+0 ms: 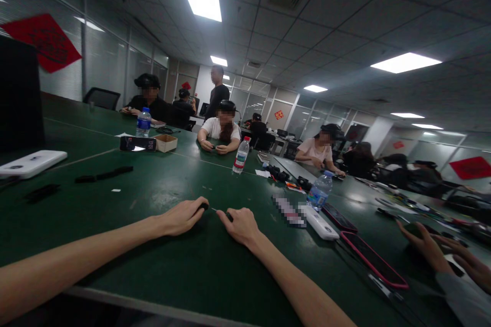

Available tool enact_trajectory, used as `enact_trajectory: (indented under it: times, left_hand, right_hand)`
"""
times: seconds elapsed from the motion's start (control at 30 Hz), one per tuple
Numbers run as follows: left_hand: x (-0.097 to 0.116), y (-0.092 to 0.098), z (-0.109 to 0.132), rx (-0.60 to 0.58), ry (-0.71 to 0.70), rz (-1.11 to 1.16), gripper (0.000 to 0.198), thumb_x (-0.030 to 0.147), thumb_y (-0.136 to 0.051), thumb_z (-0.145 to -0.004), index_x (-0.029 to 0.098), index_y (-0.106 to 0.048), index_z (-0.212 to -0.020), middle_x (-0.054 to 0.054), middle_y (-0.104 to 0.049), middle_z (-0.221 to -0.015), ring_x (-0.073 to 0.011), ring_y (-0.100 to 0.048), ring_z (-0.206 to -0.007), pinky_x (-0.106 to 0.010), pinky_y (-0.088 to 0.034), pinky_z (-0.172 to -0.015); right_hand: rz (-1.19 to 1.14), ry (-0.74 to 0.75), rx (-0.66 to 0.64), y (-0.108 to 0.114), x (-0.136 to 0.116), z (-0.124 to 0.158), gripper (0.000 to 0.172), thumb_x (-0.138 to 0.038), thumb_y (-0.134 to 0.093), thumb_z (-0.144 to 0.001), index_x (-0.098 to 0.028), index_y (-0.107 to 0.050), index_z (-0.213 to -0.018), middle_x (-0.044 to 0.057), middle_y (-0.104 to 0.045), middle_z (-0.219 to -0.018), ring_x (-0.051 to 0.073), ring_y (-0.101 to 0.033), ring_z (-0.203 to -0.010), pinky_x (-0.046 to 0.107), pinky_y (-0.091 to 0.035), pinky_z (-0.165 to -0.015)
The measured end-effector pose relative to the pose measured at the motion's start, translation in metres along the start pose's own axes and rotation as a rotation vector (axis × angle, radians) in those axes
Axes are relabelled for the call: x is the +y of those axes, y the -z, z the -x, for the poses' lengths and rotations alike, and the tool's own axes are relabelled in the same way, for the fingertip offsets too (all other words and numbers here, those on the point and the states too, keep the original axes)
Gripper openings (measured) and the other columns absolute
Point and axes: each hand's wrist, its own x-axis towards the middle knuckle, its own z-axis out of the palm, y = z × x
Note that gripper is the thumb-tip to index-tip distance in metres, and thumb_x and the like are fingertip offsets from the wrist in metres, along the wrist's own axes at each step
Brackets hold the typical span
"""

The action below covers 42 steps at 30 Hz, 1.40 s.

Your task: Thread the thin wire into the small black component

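Note:
My left hand (183,217) rests on the green table (153,260), its fingers curled round a small black object (204,206). Facing it across a short gap, my right hand (241,226) is closed too, with another small dark piece (229,216) showing by the thumb and index finger. A thin pale sliver (213,209) shows between the two hands; which hand it belongs to I cannot tell. Both objects are mostly covered by my fingers, so their kind is hidden.
Black strips (103,173) and a white power bank (32,163) lie left. Ahead stand a phone (137,144), a cardboard box (166,143) and a red-capped bottle (241,156). Rightward are a blue-capped bottle (319,191), a pink-edged phone (374,259) and a co-worker's hands (425,245).

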Motion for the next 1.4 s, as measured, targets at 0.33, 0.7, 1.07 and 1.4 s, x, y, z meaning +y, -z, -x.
enact_trajectory:
  times: [0.33, 0.7, 1.07, 1.4]
  left_hand:
    - [-0.002, -0.001, 0.0, 0.001, 0.002, 0.011, 0.042, 0.044, -0.024, -0.099, 0.02, -0.046, -0.126, -0.011, -0.065, -0.113, -0.0255, -0.063, -0.101, -0.04, -0.047, -0.089]
    - [-0.001, 0.0, 0.002, -0.008, -0.003, 0.043, 0.042, 0.045, -0.026, -0.099, 0.021, -0.047, -0.127, -0.009, -0.065, -0.113, -0.0235, -0.063, -0.101, -0.038, -0.047, -0.09]
    - [-0.004, -0.004, 0.0, 0.021, -0.011, 0.02, 0.042, 0.044, -0.024, -0.099, 0.021, -0.047, -0.126, -0.01, -0.066, -0.11, -0.025, -0.064, -0.098, -0.04, -0.048, -0.088]
    - [-0.002, -0.004, -0.001, 0.019, 0.001, -0.031, 0.042, 0.041, -0.021, -0.1, 0.018, -0.046, -0.125, -0.013, -0.067, -0.112, -0.0261, -0.065, -0.1, -0.04, -0.048, -0.088]
  right_hand:
    - [0.06, -0.012, -0.002, -0.006, -0.001, 0.0, 0.073, -0.065, -0.017, -0.096, -0.018, -0.072, -0.086, 0.011, -0.074, -0.082, 0.021, -0.069, -0.077, 0.027, -0.046, -0.069]
    - [0.055, -0.039, -0.007, -0.007, -0.001, 0.0, 0.076, -0.065, -0.015, -0.096, -0.017, -0.072, -0.087, 0.013, -0.074, -0.085, 0.021, -0.069, -0.077, 0.028, -0.047, -0.07]
    - [0.025, -0.052, -0.018, -0.004, -0.004, 0.0, 0.073, -0.063, -0.018, -0.097, -0.016, -0.072, -0.087, 0.014, -0.073, -0.084, 0.022, -0.069, -0.077, 0.028, -0.047, -0.069]
    - [0.058, -0.064, -0.01, -0.007, -0.003, 0.0, 0.076, -0.064, -0.015, -0.097, -0.016, -0.073, -0.088, 0.014, -0.074, -0.087, 0.023, -0.069, -0.081, 0.03, -0.048, -0.072]
